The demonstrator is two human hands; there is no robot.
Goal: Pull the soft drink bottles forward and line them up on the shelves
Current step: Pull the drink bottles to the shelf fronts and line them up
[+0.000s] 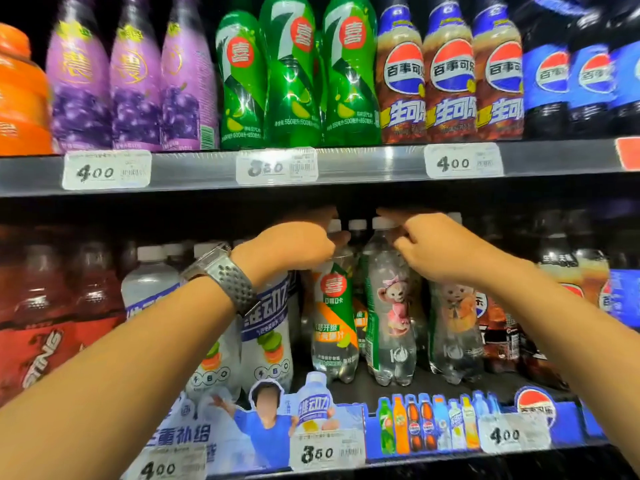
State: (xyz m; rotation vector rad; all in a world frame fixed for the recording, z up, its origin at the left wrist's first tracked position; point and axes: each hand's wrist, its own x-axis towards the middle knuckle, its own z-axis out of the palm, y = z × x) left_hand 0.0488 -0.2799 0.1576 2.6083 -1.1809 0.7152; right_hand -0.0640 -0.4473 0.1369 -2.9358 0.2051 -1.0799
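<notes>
On the lower shelf my left hand (294,249) grips the neck of a clear 7-Up bottle (334,327) with an orange and green label. My right hand (440,247) reaches over a clear bottle with a pink bear print (391,317) and a second bear bottle (453,327); its fingers curl at their white caps, but which one they hold is hidden. More white-capped bottles stand behind them, deep under the upper shelf. All three front bottles stand upright, set back from the shelf's front edge.
White sports drink bottles (266,337) and red Sting bottles (45,317) stand left, dark Pepsi bottles (502,334) right. The upper shelf (363,164) carries purple grape, green 7-Up (294,74) and Pepsi bottles. A printed strip with price tags (327,452) runs along the lower shelf's front.
</notes>
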